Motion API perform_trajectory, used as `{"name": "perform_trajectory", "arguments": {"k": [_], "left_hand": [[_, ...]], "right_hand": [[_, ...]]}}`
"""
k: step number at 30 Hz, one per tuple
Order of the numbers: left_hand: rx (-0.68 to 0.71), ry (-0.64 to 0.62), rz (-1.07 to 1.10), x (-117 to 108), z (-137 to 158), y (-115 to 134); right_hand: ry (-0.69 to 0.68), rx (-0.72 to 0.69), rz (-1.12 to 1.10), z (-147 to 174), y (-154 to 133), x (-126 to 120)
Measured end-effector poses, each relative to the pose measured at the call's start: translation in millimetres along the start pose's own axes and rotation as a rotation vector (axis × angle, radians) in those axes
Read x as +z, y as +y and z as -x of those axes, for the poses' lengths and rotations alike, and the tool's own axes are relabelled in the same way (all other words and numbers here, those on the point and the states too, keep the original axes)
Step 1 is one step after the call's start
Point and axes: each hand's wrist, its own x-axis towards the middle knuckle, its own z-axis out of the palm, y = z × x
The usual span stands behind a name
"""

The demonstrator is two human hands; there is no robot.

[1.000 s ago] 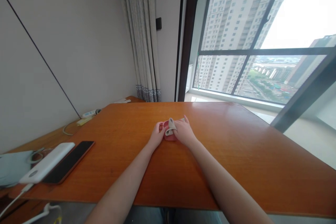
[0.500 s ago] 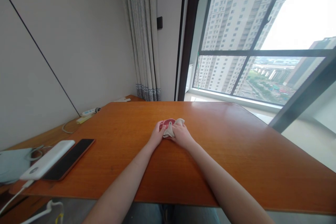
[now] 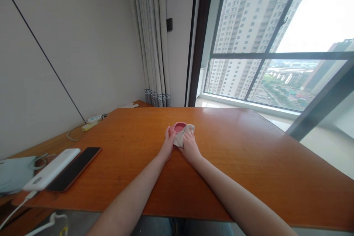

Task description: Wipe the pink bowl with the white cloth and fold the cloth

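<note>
A small pink dish (image 3: 180,127), shallow with a raised rim, is near the middle of the wooden table. Wrapped against its left side, my left hand (image 3: 167,145) grips the rim. My right hand (image 3: 189,145) is closed on a light grey cloth (image 3: 179,138), which it presses to the dish's right and near side. Part of the cloth drapes over the near rim, and a bunched fold sticks up past my right fingers. The dish's underside and near edge are hidden by the cloth and my hands.
On the table's left edge lie a black phone (image 3: 74,169) and a white power bank (image 3: 52,169) with a cable plugged in. A power strip (image 3: 94,118) sits on the lower surface by the wall. A curtain (image 3: 155,44) and a window stand beyond the table (image 3: 249,162).
The cloth and my right hand have shifted along the dish, baring more of its inside. My left fingers are straighter along the dish's side. The view has moved slightly.
</note>
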Motion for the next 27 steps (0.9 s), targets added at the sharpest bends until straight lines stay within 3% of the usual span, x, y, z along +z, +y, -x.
{"name": "perform_trajectory", "arguments": {"k": [7, 11, 15, 22, 27], "left_hand": [[0.118, 0.043, -0.071, -3.3, -0.2, 12.7], [0.274, 0.072, -0.335, -17.3, -4.6, 30.2], [0.451, 0.049, -0.557, -22.8, -2.9, 39.0], [0.495, 0.033, -0.429, 1.6, 13.5, 18.5], [0.51, 0.082, -0.535, -6.1, 9.7, 30.3]], "right_hand": [[-0.009, -0.142, 0.016, -7.7, 6.8, -13.5], [-0.043, -0.224, 0.099, -9.8, 12.8, -18.1], [-0.006, -0.239, 0.157, -8.0, 10.5, -7.1], [0.148, -0.146, 0.097, -4.8, 4.5, -0.5], [0.093, -0.213, 0.107, -8.5, 3.0, -7.9]]}}
